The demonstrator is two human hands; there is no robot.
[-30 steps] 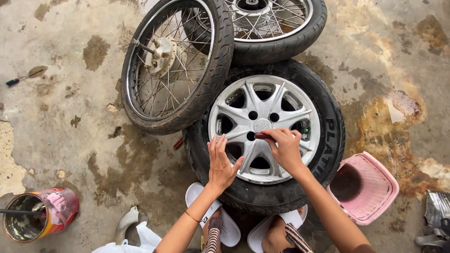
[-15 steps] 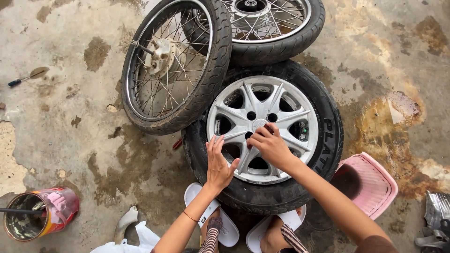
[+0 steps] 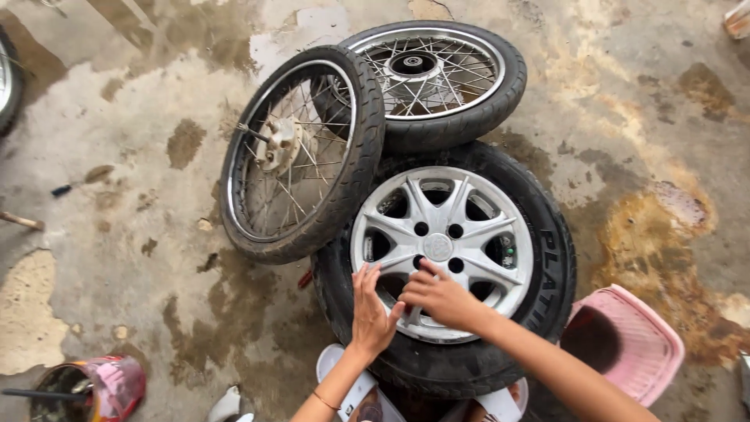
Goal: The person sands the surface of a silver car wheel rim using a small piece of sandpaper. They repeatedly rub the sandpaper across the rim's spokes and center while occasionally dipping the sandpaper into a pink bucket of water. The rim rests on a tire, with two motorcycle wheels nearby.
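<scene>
Our right hand [image 3: 439, 298] has slid down from the hub toward the lower spokes of the silver alloy rim [image 3: 442, 248]; a second ago its fingertips were pinching at the centre of the wheel, and now the fingers are curled loosely over the lower part of the rim near the bolt holes, and we cannot tell whether anything small is pinched under them. Our left hand [image 3: 369, 314] has stayed close, fingers spread and open, palm pressed flat against the rim's lower-left edge where it meets the car tyre [image 3: 551, 258], holding nothing. That shift reads to us as the work moving from the hub cap to the openings just below it, with the left hand steadying the wheel. The car tyre lies flat on the stained concrete floor [image 3: 141, 156], directly in front of our knees. Leaning on its upper-left shoulder is a spoked motorcycle wheel [image 3: 301, 152], tilted, and a second spoked wheel [image 3: 437, 78] lies flat behind it, touching both. A pink plastic basket [image 3: 629, 344] sits just beside the tyre on the right, and a dented tin can [image 3: 98, 387] with a stick in it stands well apart at lower left.
</scene>
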